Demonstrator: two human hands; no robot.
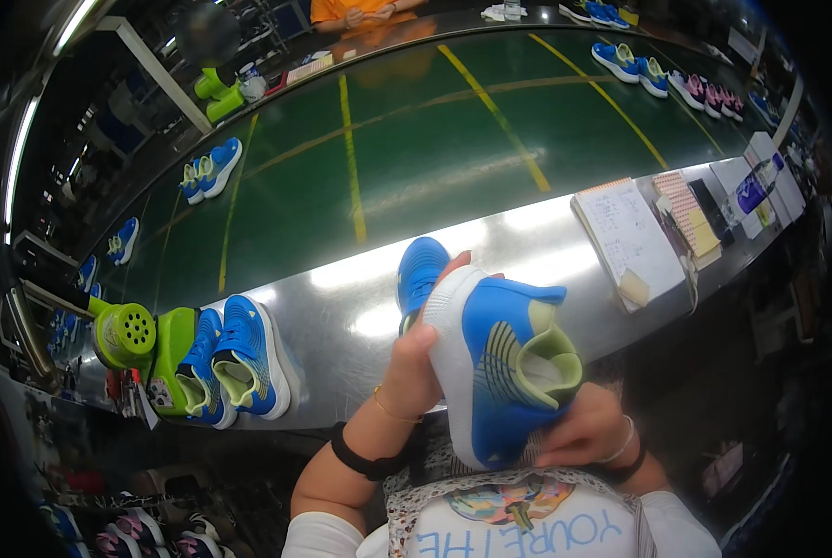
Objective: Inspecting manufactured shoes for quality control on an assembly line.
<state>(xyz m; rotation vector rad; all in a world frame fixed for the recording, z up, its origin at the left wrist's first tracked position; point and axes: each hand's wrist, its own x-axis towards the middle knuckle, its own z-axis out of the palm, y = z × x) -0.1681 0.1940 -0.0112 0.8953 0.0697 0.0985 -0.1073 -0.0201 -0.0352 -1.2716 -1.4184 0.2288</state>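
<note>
A blue sneaker (501, 321) with a white sole and pale lime lining is held up in front of my chest, its opening facing right. My left hand (418, 365) is closed around the sole side, with fingertips showing past the far edge. Low on the other side, my right hand (593, 428) has its fingers bent against the shoe's upper; part of that grip is hidden by the shoe. Just behind, a second blue sneaker (420, 270) rests on the metal bench, partly covered by my left hand and the held shoe.
A pair of blue sneakers (249, 358) stands left on the metal bench (342, 363), beside a lime-green device (170, 349). To the right lie a notebook (625, 237) and a bottle (755, 191). More shoes sit on the green belt (295, 200). Across it is a person in orange (365, 14).
</note>
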